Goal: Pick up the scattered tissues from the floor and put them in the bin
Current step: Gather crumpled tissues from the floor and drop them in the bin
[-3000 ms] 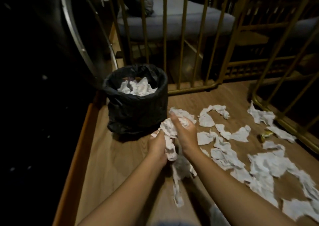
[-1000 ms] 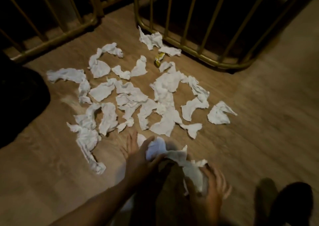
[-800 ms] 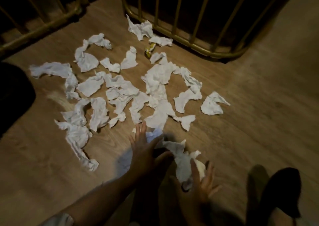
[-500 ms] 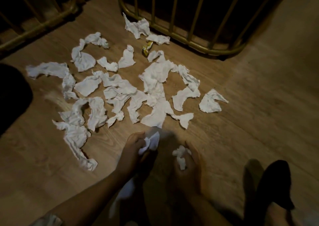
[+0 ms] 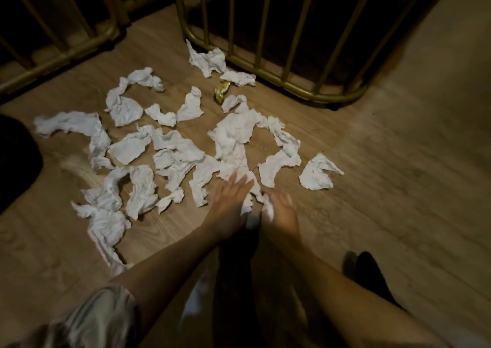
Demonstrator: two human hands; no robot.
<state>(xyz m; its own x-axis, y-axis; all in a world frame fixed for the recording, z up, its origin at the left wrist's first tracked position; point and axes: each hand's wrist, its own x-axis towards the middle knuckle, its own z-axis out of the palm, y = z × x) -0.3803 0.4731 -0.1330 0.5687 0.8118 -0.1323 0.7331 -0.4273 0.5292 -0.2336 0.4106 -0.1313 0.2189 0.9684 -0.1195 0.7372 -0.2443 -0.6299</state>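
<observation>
1. Lots of white tissues (image 5: pixel 233 135) lying crumpled all over the wooden floor (image 5: pixel 398 161), spread from the far middle down to the near left.
2. Left hand (image 5: pixel 231 201) reaching out low over the near edge of the pile, fingers straight and spread, grip wide open, tips on a tissue.
3. Small scrap of tissue (image 5: pixel 247 206) under the left palm, maybe tucked by the thumb; too blurry to be sure.
4. Right hand (image 5: pixel 279 212) just beside the left one, fingers curled, grip closed round a small tissue wad (image 5: pixel 267 204).
5. One lone tissue (image 5: pixel 318 173) off to the right of the pile, near the right hand but not touching it.
6. Little yellow wrapper (image 5: pixel 221 93) on the floor at the far side, among the tissues.
7. Gold railing (image 5: pixel 292 92) at the far side, two tissues right up against its bottom bar.
8. Dark shape at the left edge (image 5: pixel 16 161), possibly the bin; too dark to tell.
9. Grey sleeve (image 5: pixel 93 318) at the near left.
</observation>
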